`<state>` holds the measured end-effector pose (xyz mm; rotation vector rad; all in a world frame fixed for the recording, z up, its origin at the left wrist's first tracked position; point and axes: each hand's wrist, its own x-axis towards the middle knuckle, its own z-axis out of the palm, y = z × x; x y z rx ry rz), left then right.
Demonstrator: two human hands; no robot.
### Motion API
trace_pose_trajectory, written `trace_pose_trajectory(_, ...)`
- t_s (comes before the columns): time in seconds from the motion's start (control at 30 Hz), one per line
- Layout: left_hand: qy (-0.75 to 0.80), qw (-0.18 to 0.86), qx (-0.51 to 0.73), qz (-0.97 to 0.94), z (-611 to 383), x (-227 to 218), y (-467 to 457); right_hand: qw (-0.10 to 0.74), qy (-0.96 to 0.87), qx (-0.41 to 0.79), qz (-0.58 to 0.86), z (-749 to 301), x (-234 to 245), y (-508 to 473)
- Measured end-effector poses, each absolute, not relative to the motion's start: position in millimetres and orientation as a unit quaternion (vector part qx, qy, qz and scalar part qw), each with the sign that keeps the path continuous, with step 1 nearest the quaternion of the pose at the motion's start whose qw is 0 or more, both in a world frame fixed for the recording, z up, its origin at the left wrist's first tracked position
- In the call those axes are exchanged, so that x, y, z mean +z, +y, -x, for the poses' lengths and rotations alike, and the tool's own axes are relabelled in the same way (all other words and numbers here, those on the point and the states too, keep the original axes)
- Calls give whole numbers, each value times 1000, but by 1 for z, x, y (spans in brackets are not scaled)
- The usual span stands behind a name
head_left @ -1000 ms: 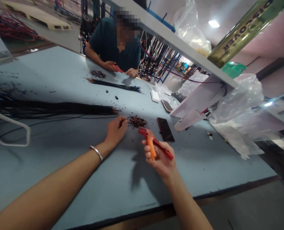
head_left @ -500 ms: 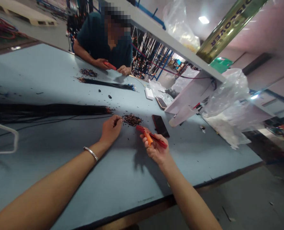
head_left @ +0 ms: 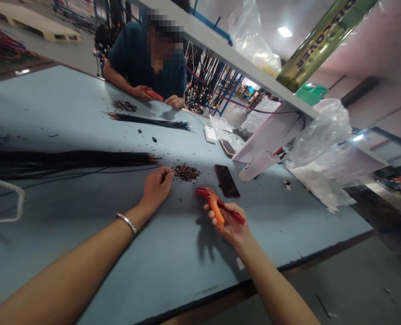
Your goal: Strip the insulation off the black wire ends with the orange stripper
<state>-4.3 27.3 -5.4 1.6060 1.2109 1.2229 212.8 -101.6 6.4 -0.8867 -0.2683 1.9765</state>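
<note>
My left hand (head_left: 155,187) rests on the blue table (head_left: 173,253), its fingers pinched together at the edge of a small pile of cut wire ends (head_left: 186,172); what it pinches is too small to name. My right hand (head_left: 228,223) is closed round the handles of a red and orange wire stripper (head_left: 217,206), held just above the table, its head pointing toward the pile. A long bundle of black wires (head_left: 71,159) lies to the left, its stripped tips ending near my left hand.
A dark phone (head_left: 226,180) lies right of the pile, with another phone (head_left: 227,147) and a white box (head_left: 209,133) beyond. Across the table a person (head_left: 146,58) holds a red tool beside another wire bundle (head_left: 149,121). A slanted shelf with plastic bags (head_left: 318,140) stands at the right.
My right hand with the stripper has dropped slightly lower and nearer to me. My left hand stays pinched at the pile. The view shifted a little.
</note>
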Motion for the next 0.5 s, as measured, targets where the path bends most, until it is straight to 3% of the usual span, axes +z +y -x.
trace_pose_trajectory(0.2,477,385,476,-630,6,-6,28,458,-144,801,357,-209,20,-66)
trace_pose_trajectory(0.5,481,393,469,-628,5,-7,28,400,-144,844,328,-198,16,-123)
